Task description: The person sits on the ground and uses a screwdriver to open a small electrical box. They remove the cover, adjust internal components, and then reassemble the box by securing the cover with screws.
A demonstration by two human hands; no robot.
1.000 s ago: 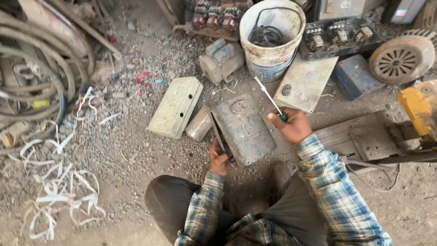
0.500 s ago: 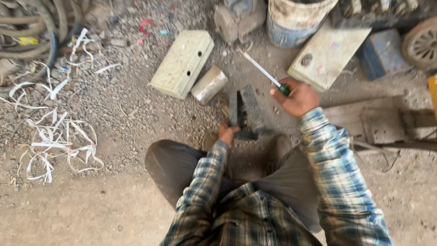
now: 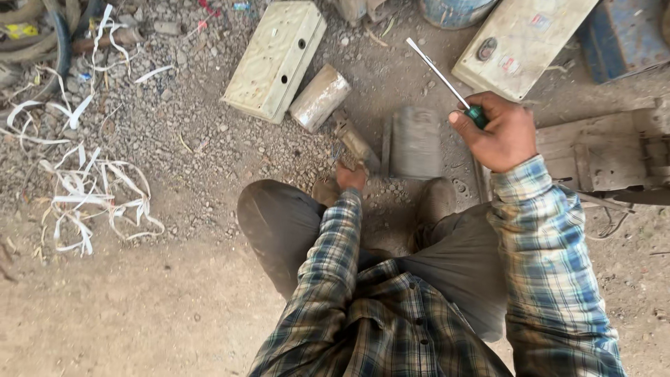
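- Compared with a second ago, the dark metal plate point(image 3: 415, 143) isn't lying flat any more: back then it sat face-up on the ground, and now it's tipped up and blurry, so it looks like it's mid-move.
- Camera has dipped too, so the white bucket is gone from view and only a blue container bottom point(image 3: 453, 10) pokes in at the top edge.
- Left hand point(image 3: 350, 174) is down low between the knees, fingers closed around something rusty just beside the plate. Can't tell exactly what it's grabbing, the blur eats it.
- Right hand point(image 3: 497, 132) is up and well apart from the left, fist wrapped tight on the green handle of a screwdriver point(image 3: 447, 80), shaft pointing up and away to the left. Its tip isn't touching anything.
- My read: the plate is being repositioned, and the screwdriver is just parked in the air while that happens.
- Around it: a pale green box cover point(image 3: 276, 59) on the gravel, a short metal cylinder point(image 3: 319, 98) touching its corner, a cream panel point(image 3: 520, 42) upper right, and white strip scraps point(image 3: 84, 188) scattered on the left.
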